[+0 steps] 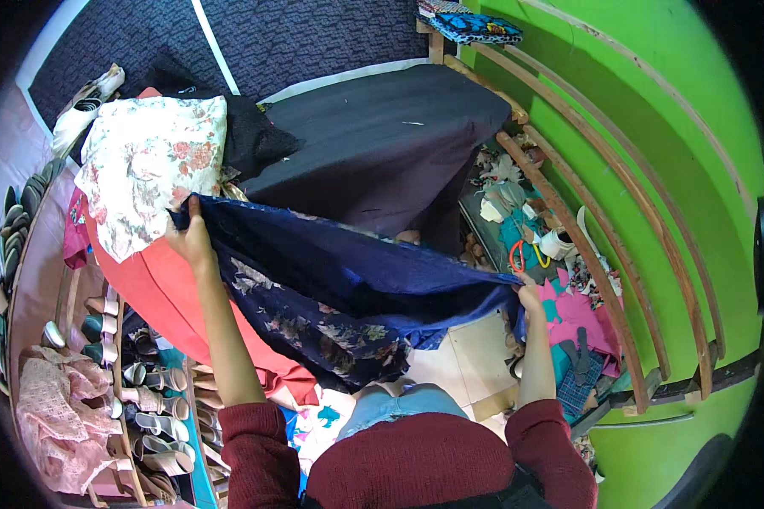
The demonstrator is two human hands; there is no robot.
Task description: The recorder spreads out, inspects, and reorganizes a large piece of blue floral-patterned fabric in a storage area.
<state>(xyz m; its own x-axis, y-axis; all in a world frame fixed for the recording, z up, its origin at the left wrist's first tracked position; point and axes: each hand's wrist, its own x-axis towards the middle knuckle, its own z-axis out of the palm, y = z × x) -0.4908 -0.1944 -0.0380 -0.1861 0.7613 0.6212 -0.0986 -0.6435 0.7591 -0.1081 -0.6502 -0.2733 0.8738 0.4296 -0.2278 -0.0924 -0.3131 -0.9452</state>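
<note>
A dark blue floral cloth (pixel 314 263) is stretched between my two hands in front of me. My left hand (pixel 193 237) pinches its upper left corner, close to a white floral cloth (pixel 157 161). At the other end, my right hand (pixel 528 295) grips the right edge of the blue cloth. Between the hands the fabric sags, showing a plain blue side and a flowered side. Its lower part hangs down near my lap. Beneath and behind the left part lies a coral red cloth (pixel 165 271).
A table under a black cloth (pixel 382 119) stands ahead. Wooden rails (pixel 603 178) run along the green wall at the right, above fabric scraps (pixel 573 314) and orange-handled scissors (pixel 518 254). Racks with several shoes (pixel 161 424) and a pink lace cloth (pixel 64 416) are at left.
</note>
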